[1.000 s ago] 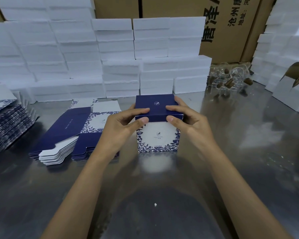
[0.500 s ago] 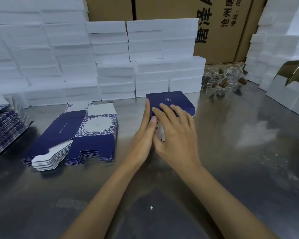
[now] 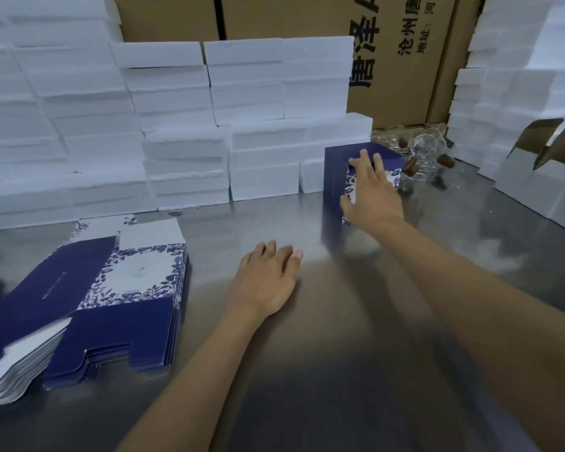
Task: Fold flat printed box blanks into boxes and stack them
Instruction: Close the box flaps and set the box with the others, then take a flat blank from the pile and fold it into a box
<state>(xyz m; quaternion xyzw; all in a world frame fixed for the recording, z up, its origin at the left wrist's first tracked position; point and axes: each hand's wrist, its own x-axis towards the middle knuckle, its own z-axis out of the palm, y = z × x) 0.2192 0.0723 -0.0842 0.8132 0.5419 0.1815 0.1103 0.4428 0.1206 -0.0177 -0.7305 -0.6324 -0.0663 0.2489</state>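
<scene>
A folded navy box (image 3: 335, 181) with a white floral front stands far out on the metal table (image 3: 340, 353), close to the white foam blocks. My right hand (image 3: 371, 194) lies flat against its front face with straight fingers reaching over the top edge. My left hand (image 3: 265, 282) hovers low over the bare table nearer to me, fingers relaxed and holding nothing. At the left lies a stack of flat printed box blanks (image 3: 111, 305), navy with white floral panels.
White foam blocks (image 3: 183, 132) are piled in a wall along the back, and more stand at the right (image 3: 516, 102). Brown cartons (image 3: 388, 53) rise behind. Clear glass items (image 3: 421, 151) lie just right of the box. An open white carton (image 3: 542, 164) sits at the right edge.
The box has gone from the table's middle to the far right, pushed away by my right hand. My left hand has come off the box and drawn back toward me.
</scene>
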